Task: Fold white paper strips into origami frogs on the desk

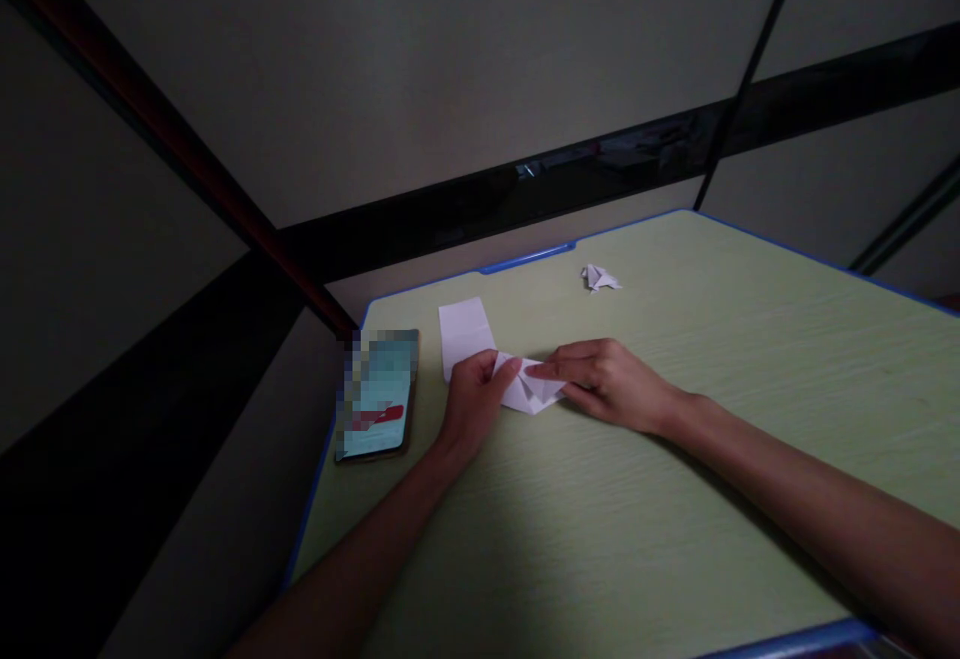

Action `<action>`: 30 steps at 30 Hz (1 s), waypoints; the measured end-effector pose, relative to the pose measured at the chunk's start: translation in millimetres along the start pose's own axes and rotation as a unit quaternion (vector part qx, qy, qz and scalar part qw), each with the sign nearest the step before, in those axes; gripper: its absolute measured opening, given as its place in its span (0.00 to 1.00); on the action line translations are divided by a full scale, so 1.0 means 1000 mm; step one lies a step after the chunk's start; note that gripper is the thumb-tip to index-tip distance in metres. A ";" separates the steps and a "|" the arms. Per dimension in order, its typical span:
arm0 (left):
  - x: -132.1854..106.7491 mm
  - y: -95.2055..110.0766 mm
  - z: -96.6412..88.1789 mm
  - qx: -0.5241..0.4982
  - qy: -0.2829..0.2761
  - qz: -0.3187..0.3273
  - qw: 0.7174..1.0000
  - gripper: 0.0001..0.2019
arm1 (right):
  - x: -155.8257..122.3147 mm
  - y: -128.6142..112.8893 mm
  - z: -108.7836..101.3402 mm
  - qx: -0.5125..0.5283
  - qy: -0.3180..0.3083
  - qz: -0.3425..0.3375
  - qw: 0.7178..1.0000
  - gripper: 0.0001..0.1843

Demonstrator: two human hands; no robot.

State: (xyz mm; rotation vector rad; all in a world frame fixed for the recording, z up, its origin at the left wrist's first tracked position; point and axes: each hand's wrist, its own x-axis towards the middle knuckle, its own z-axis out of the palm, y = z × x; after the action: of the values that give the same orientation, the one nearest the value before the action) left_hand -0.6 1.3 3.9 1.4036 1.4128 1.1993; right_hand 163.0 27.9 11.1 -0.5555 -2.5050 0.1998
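Observation:
Between my hands is a partly folded piece of white paper point(531, 397), with creases and flaps on its upper face. My left hand point(474, 394) pinches its left side, the thumb lying on top. On the right side my right hand point(600, 379) grips the paper, fingers on the upper face and thumb near the lower edge. Just behind my left hand a flat white sheet of paper point(465, 327) lies on the table, its near end partly covered by that hand. A small folded paper figure point(598, 278) sits farther back, beyond my right hand.
The pale green table point(750, 339) has a blue edge and a blue bar point(529, 257) at its far side. A phone point(381, 399) with a lit, partly blurred screen lies near the left edge. Dark-banded panels point(487, 194) rise behind the table.

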 end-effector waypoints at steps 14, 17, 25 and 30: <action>0.000 0.002 -0.001 -0.012 0.037 0.008 0.999 0.13 | -0.003 0.000 0.001 -0.040 0.104 0.006 0.994 0.10; 0.000 0.002 -0.001 -0.002 0.031 0.010 0.999 0.13 | -0.002 -0.002 0.002 -0.100 0.120 -0.012 0.988 0.13; -0.001 0.001 0.001 0.022 0.042 0.051 0.998 0.16 | 0.000 -0.005 0.001 -0.135 0.151 -0.014 0.979 0.12; -0.006 0.002 0.004 -0.008 -0.010 0.022 1.000 0.16 | -0.001 -0.005 0.001 -0.108 0.147 -0.026 0.983 0.10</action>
State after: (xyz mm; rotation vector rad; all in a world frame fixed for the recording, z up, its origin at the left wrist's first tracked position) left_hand 4.3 -4.8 4.6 1.4378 1.3611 1.2181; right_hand 161.3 23.0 11.4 -0.5601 -2.2611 -0.1647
